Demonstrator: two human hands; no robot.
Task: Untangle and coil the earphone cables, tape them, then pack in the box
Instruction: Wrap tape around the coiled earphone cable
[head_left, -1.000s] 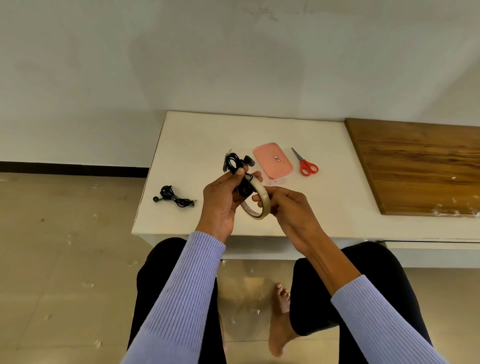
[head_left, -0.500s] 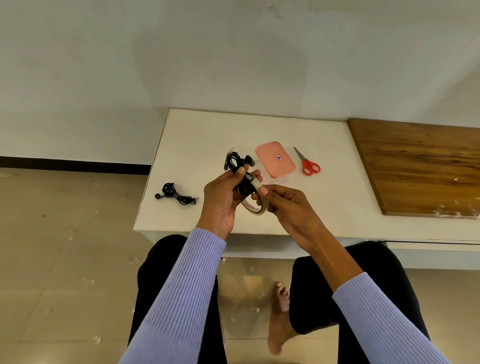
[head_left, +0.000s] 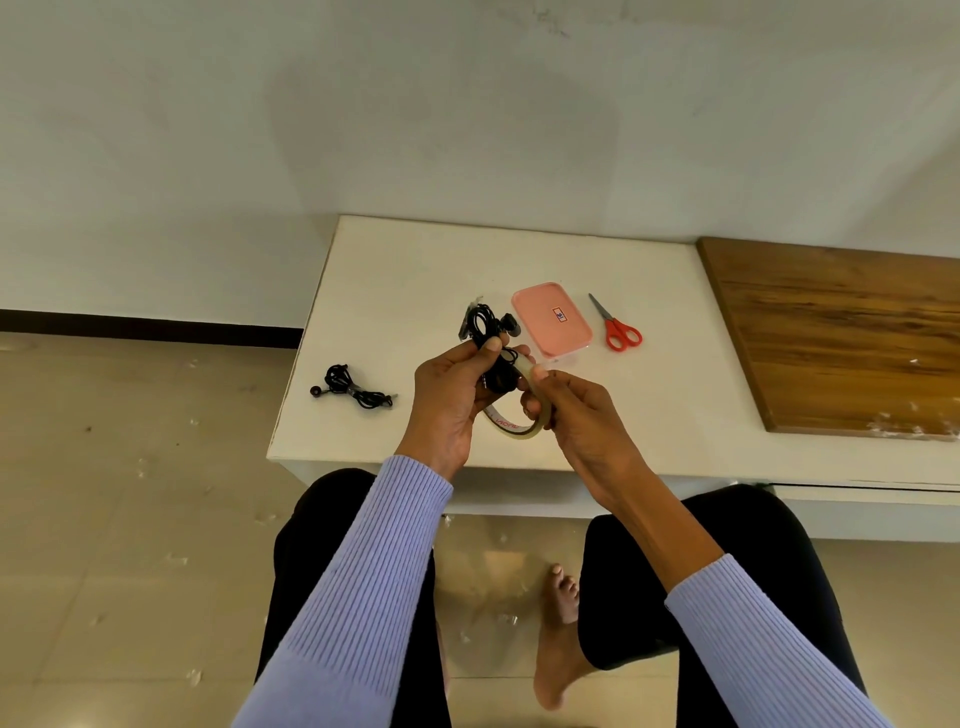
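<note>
Soft even daylight, faint shadows, sharp focus, wide-angle bending at edges.

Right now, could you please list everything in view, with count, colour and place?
earphones: 1, black, coiled, in left hand
second earphones: 1, black, table, left part
tape roll: 1, clear, in right hand
box: 1, pink lid, table centre
scissors: 1, red handles, right of box
board: 1, brown wood, table, right end
table: 1, white
left hand: grips earphones
right hand: pinches tape roll
</note>
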